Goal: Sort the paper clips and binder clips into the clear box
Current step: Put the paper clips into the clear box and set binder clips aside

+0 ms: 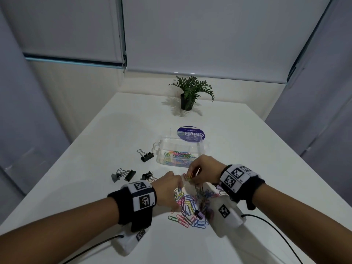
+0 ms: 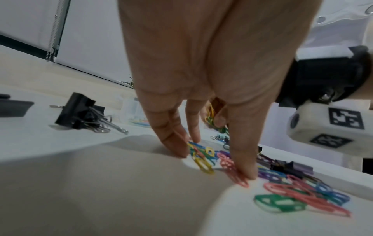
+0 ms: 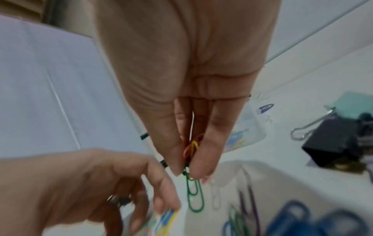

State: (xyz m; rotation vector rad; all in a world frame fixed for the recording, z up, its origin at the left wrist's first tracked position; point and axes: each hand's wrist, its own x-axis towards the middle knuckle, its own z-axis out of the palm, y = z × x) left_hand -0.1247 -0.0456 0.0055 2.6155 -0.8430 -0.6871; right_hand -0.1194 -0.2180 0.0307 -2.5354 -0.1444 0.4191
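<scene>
A loose pile of coloured paper clips [image 1: 188, 206] lies on the white table, with a few small binder clips [image 1: 199, 214] mixed in. My left hand [image 1: 179, 188] reaches down onto the pile's far edge. Its fingertips [image 2: 177, 150] and thumb close round a small yellow and green bunch of clips [image 2: 199, 156] on the table. Just beyond, my right hand [image 1: 190, 177] hovers above the table and pinches several clips [image 3: 192, 148], a green one [image 3: 194, 196] dangling below. The clear box [image 1: 158, 149] stands open behind the hands, with coloured clips in its near compartment.
Three groups of black binder clips lie left of the box: one [image 1: 145, 155] near its corner, two [image 1: 123, 174] [image 1: 147, 176] closer. A purple round label [image 1: 191, 135] shows behind the box, and a potted plant [image 1: 190, 96] stands at the far end. Cables trail off both wrists.
</scene>
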